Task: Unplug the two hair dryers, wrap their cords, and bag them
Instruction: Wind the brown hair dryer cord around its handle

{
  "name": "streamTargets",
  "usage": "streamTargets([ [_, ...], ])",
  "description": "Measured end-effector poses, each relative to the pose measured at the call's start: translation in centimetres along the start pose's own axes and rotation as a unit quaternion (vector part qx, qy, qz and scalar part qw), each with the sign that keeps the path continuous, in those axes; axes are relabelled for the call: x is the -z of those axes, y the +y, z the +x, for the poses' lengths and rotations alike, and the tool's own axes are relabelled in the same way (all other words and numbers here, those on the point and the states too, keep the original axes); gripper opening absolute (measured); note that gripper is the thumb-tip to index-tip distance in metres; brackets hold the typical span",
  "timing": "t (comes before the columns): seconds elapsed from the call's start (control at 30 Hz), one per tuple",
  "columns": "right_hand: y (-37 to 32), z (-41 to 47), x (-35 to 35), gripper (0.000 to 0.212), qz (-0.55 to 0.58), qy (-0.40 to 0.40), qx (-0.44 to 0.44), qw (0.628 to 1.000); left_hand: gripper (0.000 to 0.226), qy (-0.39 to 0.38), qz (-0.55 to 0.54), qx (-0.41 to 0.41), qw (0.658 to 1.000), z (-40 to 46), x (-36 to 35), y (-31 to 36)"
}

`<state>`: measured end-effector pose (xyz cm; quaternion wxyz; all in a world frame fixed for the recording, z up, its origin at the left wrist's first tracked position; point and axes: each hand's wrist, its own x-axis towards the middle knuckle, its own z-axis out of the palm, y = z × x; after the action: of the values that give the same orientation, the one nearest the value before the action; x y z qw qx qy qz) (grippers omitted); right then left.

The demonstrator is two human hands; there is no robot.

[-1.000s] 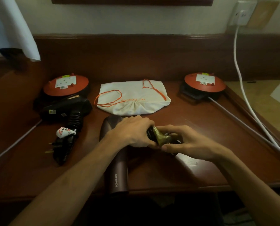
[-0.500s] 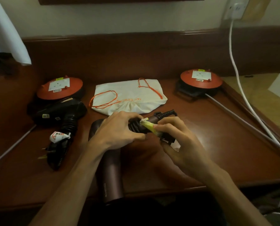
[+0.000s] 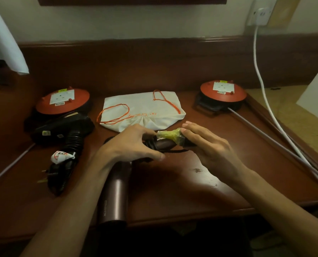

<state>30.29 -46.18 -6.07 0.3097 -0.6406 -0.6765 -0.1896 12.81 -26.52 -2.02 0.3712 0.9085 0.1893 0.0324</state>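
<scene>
My left hand [image 3: 134,145] grips the brown dryer [image 3: 115,190] at its cord-wrapped handle. My right hand [image 3: 208,147] pinches the yellow-tagged cord [image 3: 170,136] end. The bag [image 3: 143,110] lies just behind.

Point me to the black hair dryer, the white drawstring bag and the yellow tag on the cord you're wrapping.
black hair dryer [image 3: 62,127]: head view, on its body.
white drawstring bag [image 3: 145,106]: head view, on bare cloth.
yellow tag [image 3: 170,135]: head view, on the middle of the tag.
</scene>
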Motion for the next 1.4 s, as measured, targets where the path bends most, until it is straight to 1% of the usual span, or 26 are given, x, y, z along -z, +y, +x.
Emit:
streamTargets([
  [0.1, 0.4, 0.2, -0.9, 0.043, 0.025, 0.015, -0.002, 1.0, 0.056, -0.023, -0.015, 0.007, 1.0, 0.5, 1.0, 0.0],
  [0.17, 0.4, 0.3, -1.2, 0.046, 0.044, -0.003, -0.003, 0.999, 0.053, -0.033, -0.016, 0.017, 0.999, 0.7, 1.5, 0.1],
  [0.27, 0.1, -0.1, -1.2, 0.066, 0.053, -0.071, -0.002, 0.996, 0.049, -0.051, -0.019, 0.024, 0.998, 0.9, 2.1, 0.1],
  [0.33, 0.3, -0.3, -1.6, 0.074, -0.001, -0.086, 0.023, 0.996, 0.044, -0.074, -0.02, 0.021, 0.997, 0.9, 2.4, 0.1],
  [0.4, 0.6, -0.1, -2.2, 0.068, -0.045, -0.054, 0.049, 0.996, 0.039, -0.094, -0.025, 0.025, 0.995, 0.9, 2.6, 0.3],
  [0.47, 0.6, 0.5, -2.2, 0.054, -0.036, -0.019, 0.062, 0.997, 0.033, -0.108, -0.032, 0.028, 0.993, 0.8, 2.9, 0.4],
  [0.5, 0.5, 0.9, -1.9, 0.049, -0.016, -0.017, 0.06, 0.998, 0.029, -0.115, -0.031, 0.03, 0.992, 0.8, 3.1, 0.4],
  [0.6, 0.0, 2.2, 0.0, 0.049, 0.056, -0.053, 0.015, 0.997, 0.026, -0.147, -0.02, 0.042, 0.988, 0.8, 4.0, 0.4],
  [0.73, -0.1, 4.0, 1.6, 0.053, 0.115, -0.104, -0.036, 0.987, 0.036, -0.201, 0.004, 0.06, 0.978, 1.2, 4.7, 1.1],
  [0.83, 0.1, 4.3, 1.6, 0.06, 0.125, -0.112, -0.062, 0.984, 0.021, -0.223, 0.03, 0.083, 0.971, 1.6, 4.8, 1.9],
  [0.9, 0.1, 4.0, 1.4, 0.062, 0.127, -0.109, -0.079, 0.983, 0.024, -0.205, 0.083, 0.089, 0.971, 1.7, 4.5, 2.4],
  [1.0, 0.1, 3.2, 0.8, 0.059, 0.148, -0.1, -0.111, 0.978, 0.042, -0.164, 0.129, 0.103, 0.972, 1.6, 2.7, 2.4],
  [1.1, 0.2, 2.2, 0.1, 0.05, 0.176, -0.092, -0.158, 0.967, 0.072, -0.106, 0.163, 0.091, 0.977, 0.9, -0.1, 1.9],
  [1.17, 0.3, 1.3, -0.4, 0.048, 0.185, -0.093, -0.195, 0.959, 0.096, -0.053, 0.204, 0.057, 0.976, 0.6, -1.6, 1.5],
  [1.2, 0.3, 0.8, -0.6, 0.048, 0.191, -0.096, -0.21, 0.954, 0.103, -0.022, 0.189, 0.033, 0.981, 0.7, -2.2, 1.4],
  [1.23, 0.2, 0.4, -0.8, 0.048, 0.198, -0.102, -0.222, 0.949, 0.103, 0.002, 0.155, 0.006, 0.988, 0.9, -2.5, 1.4],
  [1.27, 0.0, 0.1, -0.9, 0.048, 0.206, -0.106, -0.232, 0.945, 0.097, 0.009, 0.123, -0.019, 0.992, 1.3, -2.7, 1.4],
  [1.37, 0.0, -0.3, -1.1, 0.052, 0.212, -0.103, -0.251, 0.939, 0.062, -0.029, 0.079, -0.068, 0.994, 2.4, -2.8, 1.3],
  [1.4, 0.0, -0.5, -1.1, 0.056, 0.192, -0.109, -0.253, 0.942, 0.057, -0.031, 0.066, -0.076, 0.994, 2.6, -2.9, 1.0],
])
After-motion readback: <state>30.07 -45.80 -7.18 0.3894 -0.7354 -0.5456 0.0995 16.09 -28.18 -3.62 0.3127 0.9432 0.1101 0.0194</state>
